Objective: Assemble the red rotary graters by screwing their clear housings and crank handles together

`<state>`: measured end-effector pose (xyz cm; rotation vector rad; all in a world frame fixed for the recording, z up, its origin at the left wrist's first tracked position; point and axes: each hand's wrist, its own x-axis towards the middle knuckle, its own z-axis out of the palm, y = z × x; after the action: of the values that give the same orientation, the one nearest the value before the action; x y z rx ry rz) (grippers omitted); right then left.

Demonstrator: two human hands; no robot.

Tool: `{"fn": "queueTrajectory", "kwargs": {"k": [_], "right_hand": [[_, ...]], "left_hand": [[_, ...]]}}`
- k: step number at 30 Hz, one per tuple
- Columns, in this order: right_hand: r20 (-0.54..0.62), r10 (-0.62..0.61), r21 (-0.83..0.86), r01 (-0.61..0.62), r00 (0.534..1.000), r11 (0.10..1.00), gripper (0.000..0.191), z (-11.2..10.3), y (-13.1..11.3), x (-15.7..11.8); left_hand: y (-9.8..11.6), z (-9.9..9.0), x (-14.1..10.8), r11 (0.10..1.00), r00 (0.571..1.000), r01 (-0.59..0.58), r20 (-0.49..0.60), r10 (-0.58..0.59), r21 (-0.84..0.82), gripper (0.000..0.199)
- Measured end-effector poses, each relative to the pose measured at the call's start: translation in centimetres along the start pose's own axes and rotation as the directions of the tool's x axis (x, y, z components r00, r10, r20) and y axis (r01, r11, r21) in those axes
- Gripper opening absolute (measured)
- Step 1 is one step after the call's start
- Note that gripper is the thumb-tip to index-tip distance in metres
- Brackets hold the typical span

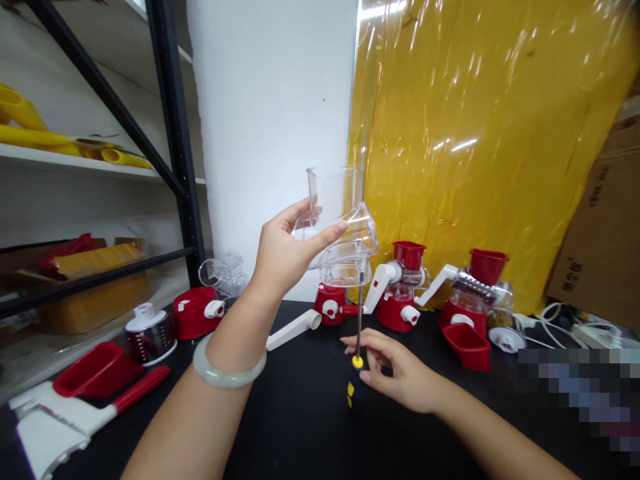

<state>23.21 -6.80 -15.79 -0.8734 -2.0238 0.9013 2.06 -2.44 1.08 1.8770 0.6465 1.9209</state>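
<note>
My left hand [295, 247], with a pale bangle [230, 370] at the wrist, holds a clear plastic housing [350, 233] up above the table, its square chute pointing upward. A screwdriver [359, 320] stands upright beneath, its shaft reaching the underside of the housing and its dark and yellow handle lowermost. Around the top of that handle my right hand [387, 370] has its fingers curled, thumb and fingertips at the yellow collar. Whether the tip sits in a screw is too small to tell.
Behind are red bases with white cranks [295, 330] and assembled graters [400, 287]. At the left lie a red base [195, 313], a grater drum [149, 333], a red hopper [97, 370] and a white frame [60, 427]. Cables [555, 327] and a carton [600, 227] are at the right.
</note>
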Motion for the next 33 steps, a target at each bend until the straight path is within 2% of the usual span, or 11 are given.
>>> {"fn": "queueTrajectory", "kwargs": {"k": [3,5,7,10,14,16,20,23,26,30,33], "right_hand": [[-0.031,0.045,-0.004,-0.045,0.999,0.999,0.027,0.2,0.3,0.3],[-0.094,0.090,0.013,-0.089,0.992,0.996,0.035,0.6,0.9,0.3],[-0.107,0.113,0.037,-0.110,0.988,0.993,0.044,0.7,1.1,0.2],[-0.059,0.053,0.063,-0.049,0.997,0.997,0.046,0.3,0.6,-0.1],[-0.014,-0.047,0.029,0.047,0.999,0.998,0.032,-0.2,0.0,0.1],[-0.044,-0.041,-0.004,0.041,0.998,0.999,0.031,0.0,0.3,0.3],[-0.126,0.021,0.002,-0.020,0.992,1.000,0.045,0.2,0.8,0.3],[-0.070,-0.017,0.007,0.018,0.997,1.000,0.045,0.0,0.4,0.0],[-0.026,-0.060,-0.004,0.060,0.998,0.998,0.035,-0.1,0.1,0.1],[-0.094,-0.020,0.005,0.021,0.995,1.000,0.035,0.2,0.5,0.2],[-0.078,0.000,0.007,0.000,0.997,1.000,0.036,0.1,0.3,-0.1]], "left_hand": [[0.0,0.0,0.0,1.000,1.000,-0.004,-0.002,0.004,0.007,0.069],[0.0,0.0,0.0,1.000,1.000,0.000,-0.005,0.000,0.002,0.069],[0.0,0.0,0.0,1.000,1.000,0.004,-0.008,-0.004,-0.005,0.070],[0.0,0.0,0.0,1.000,1.000,-0.001,-0.006,0.001,-0.003,0.071],[0.1,0.0,0.0,1.000,1.000,-0.011,-0.006,0.011,0.014,0.069],[0.1,0.0,0.0,1.000,1.000,-0.013,-0.009,0.013,0.017,0.069],[0.3,0.0,-0.1,1.000,1.000,-0.013,-0.004,0.013,0.009,0.068],[0.4,0.0,-0.1,1.000,1.000,-0.012,-0.005,0.012,0.012,0.069],[0.4,-0.1,-0.1,1.000,1.000,-0.020,-0.003,0.020,0.024,0.067],[0.5,-0.1,-0.1,1.000,1.000,-0.020,0.005,0.020,0.023,0.069],[0.7,-0.1,-0.2,1.000,1.000,-0.013,-0.004,0.013,0.024,0.072]]}}
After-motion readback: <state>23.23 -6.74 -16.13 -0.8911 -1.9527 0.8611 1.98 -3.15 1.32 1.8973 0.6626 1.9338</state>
